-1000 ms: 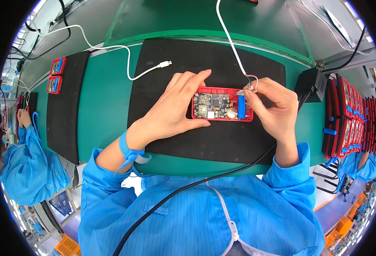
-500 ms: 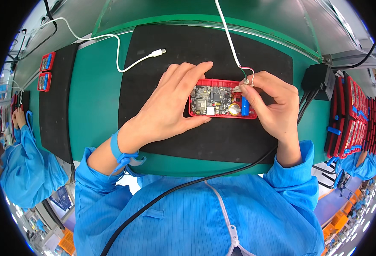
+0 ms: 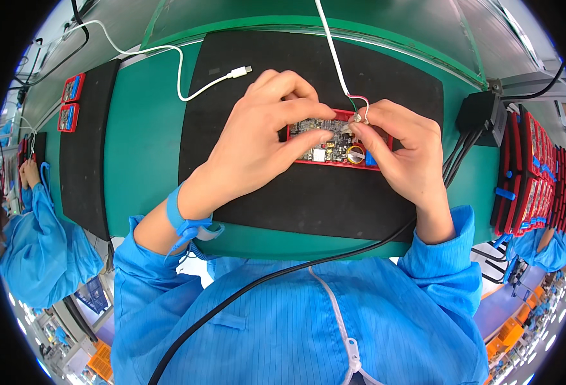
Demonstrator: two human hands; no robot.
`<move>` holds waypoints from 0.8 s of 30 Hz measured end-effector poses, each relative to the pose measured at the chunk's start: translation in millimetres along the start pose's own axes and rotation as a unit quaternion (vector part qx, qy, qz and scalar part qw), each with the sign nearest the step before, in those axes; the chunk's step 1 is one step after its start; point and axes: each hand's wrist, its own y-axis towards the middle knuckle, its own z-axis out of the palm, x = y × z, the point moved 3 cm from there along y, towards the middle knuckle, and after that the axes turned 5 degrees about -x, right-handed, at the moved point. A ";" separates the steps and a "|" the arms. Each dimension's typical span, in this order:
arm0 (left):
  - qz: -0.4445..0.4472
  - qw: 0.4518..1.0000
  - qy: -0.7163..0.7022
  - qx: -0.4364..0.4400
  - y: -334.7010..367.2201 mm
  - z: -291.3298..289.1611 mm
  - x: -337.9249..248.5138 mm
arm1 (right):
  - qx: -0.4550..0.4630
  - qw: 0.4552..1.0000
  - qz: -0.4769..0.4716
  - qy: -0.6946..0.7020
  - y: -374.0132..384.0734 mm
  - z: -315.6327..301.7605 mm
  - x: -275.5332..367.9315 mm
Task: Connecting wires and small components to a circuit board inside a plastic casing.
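On the black mat (image 3: 296, 205) lies an open red case (image 3: 334, 165) holding a circuit board (image 3: 319, 155), a round silver coin cell (image 3: 355, 154) and a blue cylinder (image 3: 371, 158). Thumb and forefinger of my right hand (image 3: 398, 144) pinch a small wire connector (image 3: 358, 118) over the case's far side. Thin coloured wires run from it into a white cable (image 3: 331, 51) coming from above. My left hand (image 3: 257, 131) reaches over the board's left part, thumb and forefinger apart, partly covering it. A blue strap (image 3: 181, 221) circles my left wrist.
Another white cable with a plug (image 3: 238, 72) lies at the mat's far left. Small red cases (image 3: 68, 118) sit at the left, stacked red cases (image 3: 533, 173) at the right beside a black box (image 3: 480, 122). A black cable (image 3: 296, 267) crosses before me. A person (image 3: 42, 256) works at left.
My left hand has moved from the case's left edge to over the board, its thumb now above the components. My right hand has shifted slightly left with the connector.
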 end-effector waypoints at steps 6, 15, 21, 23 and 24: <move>0.006 0.999 -0.033 -0.026 8.0 12.4 -4.4 | 0.017 0.999 -0.017 -0.032 2.0 2.5 2.2; -0.066 0.990 -0.122 -0.016 8.5 12.3 1.9 | 0.019 0.998 -0.046 -0.050 2.7 3.0 3.0; -0.087 0.986 -0.142 -0.008 6.2 11.7 5.0 | 0.009 0.998 -0.042 -0.043 1.7 2.4 2.0; -0.118 0.980 -0.162 -0.003 5.9 11.6 6.7 | 0.003 0.999 -0.030 -0.030 1.7 1.9 1.5; -0.118 0.980 -0.162 -0.003 5.4 12.4 7.4 | 0.005 0.999 -0.030 -0.031 2.0 1.9 2.3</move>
